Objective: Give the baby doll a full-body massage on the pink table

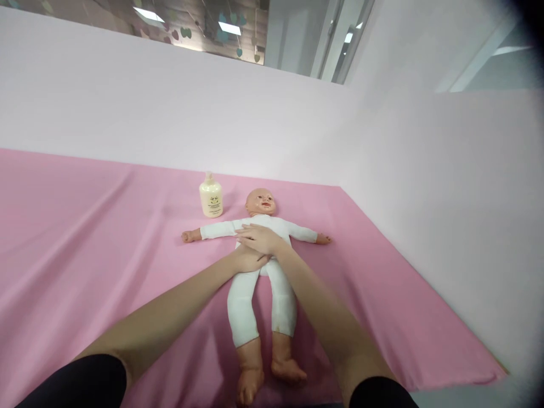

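A baby doll (pixel 260 283) in a white bodysuit lies on its back on the pink sheet (pixel 85 243), arms spread, bare feet toward me. My right hand (pixel 256 237) rests flat on the doll's chest, fingers together and pointing left. My left hand (pixel 250 260) lies on the doll's belly just below, partly covered by the right hand. Neither hand holds anything.
A cream lotion bottle (pixel 211 196) stands upright just left of the doll's head. White partition walls (pixel 425 187) close off the back and right side. The sheet's right edge runs diagonally toward the near right corner.
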Available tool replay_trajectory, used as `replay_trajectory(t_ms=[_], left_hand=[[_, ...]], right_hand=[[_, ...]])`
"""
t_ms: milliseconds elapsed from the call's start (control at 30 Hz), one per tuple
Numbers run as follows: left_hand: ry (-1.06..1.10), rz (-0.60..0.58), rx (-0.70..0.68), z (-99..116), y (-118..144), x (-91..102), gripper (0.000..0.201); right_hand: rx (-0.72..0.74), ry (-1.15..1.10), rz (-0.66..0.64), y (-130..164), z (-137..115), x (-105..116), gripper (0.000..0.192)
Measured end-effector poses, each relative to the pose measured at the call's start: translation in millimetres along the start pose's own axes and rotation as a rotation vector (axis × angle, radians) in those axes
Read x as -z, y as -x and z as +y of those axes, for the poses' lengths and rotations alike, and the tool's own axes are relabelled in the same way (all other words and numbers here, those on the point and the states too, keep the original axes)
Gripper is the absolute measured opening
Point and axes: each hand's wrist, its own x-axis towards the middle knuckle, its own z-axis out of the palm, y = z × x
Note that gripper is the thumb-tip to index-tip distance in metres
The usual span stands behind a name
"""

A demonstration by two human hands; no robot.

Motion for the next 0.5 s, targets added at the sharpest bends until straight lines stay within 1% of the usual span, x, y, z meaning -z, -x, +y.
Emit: replay_trajectory(t_ms=[100,200,267,367,500], left_hand=[[-0.033,0.014,-0.047,4.3,-3.4,2.8,0.040],[-0.024,0.014,-0.068,5.6,-6.6,5.0,0.033],[-0.003,0.031,-0.067,4.9,-7.3,5.5,0.032],[0.063,0.096,-0.083,3.1,-7.2,4.9,0.032],[0.168,0.186,-0.082,2.5,-6.6,4.9,0.035]], right_hand=[[-0.012,-0.033,0.035,2.8,14.3,3.8,0.037],[-0.064,-0.037,0.093,8.6,26.3,4.1,0.039],[-0.104,-0.028,0.124,12.8,31.8,2.9,0.040],[-0.191,-0.019,0.196,19.4,34.7,0.1,0.041],[-0.339,-0.010,0.295,26.9,29.4,-5.8,0.043]])
